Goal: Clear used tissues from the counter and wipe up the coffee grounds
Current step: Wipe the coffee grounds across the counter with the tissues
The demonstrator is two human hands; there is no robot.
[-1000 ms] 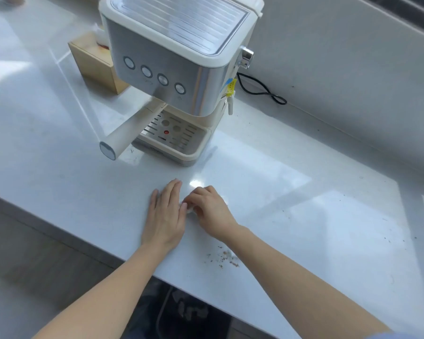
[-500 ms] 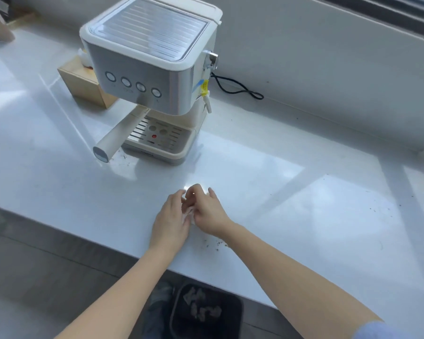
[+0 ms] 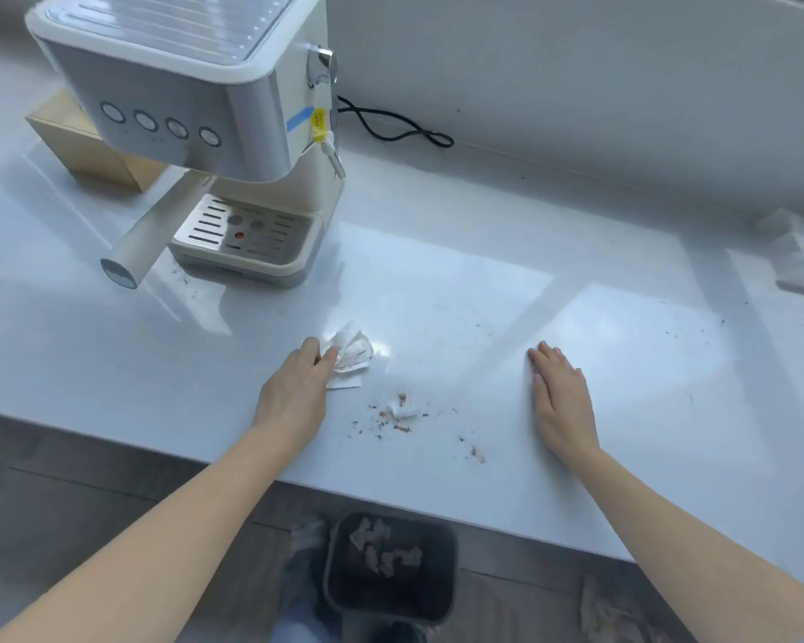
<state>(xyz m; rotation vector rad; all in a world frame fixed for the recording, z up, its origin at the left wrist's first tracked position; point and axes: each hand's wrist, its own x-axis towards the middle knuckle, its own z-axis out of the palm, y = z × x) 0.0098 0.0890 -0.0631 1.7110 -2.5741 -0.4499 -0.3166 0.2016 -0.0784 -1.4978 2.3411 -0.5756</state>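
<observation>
Our left hand (image 3: 293,392) pinches crumpled tissue (image 3: 351,350) on counter (image 3: 112,364). Our right hand (image 3: 560,396) lies flat, palm down, holding nothing. Grounds (image 3: 400,415) sit just right of tissue, bit nearer us, between hands; left hand closer. We count one tissue in hand, one main grounds patch, two hands. Bin (image 3: 391,568) stands below.

No legible text, yellow tag (image 3: 319,125) unreadable

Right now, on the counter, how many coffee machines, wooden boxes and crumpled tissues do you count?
Coffee machine: 1
Wooden box: 1
Crumpled tissues: 2 (larger tissue in left hand, small scrap amid coffee grounds)
Total: 4
</observation>
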